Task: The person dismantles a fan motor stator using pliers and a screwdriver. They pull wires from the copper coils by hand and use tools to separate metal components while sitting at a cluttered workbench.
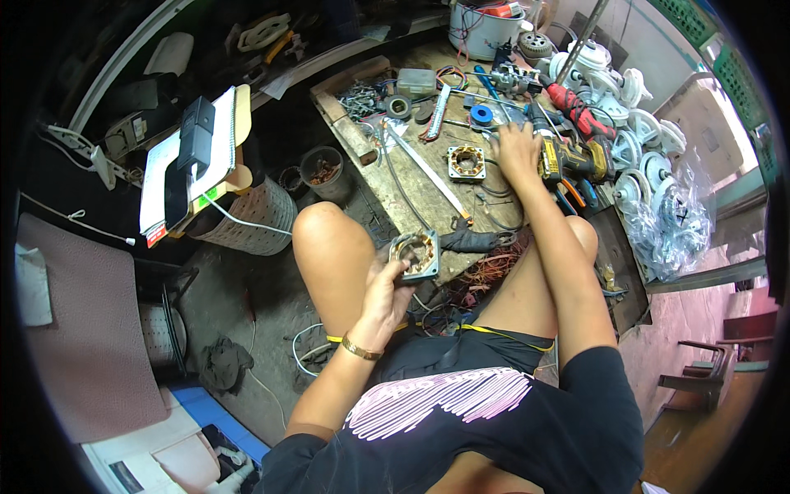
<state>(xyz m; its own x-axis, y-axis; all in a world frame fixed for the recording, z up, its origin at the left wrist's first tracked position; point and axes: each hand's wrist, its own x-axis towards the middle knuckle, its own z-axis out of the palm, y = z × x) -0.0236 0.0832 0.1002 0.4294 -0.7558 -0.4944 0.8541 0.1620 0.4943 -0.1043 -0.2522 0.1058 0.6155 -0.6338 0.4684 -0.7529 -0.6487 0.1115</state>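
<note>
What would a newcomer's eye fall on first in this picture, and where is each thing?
Probably the motor stator in the left hand, held just above the lap. Next might come the second stator on the wooden workbench, left of the right hand. Farther right, a red power tool stands out beside heaped white plastic wheels.

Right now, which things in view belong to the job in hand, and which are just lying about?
Likely in the job:
square coil-wound part, in the left hand
similar coil-wound part, on the bench

Apparently just lying about:
white wheels
notebook
grey bucket
red power tool
</note>
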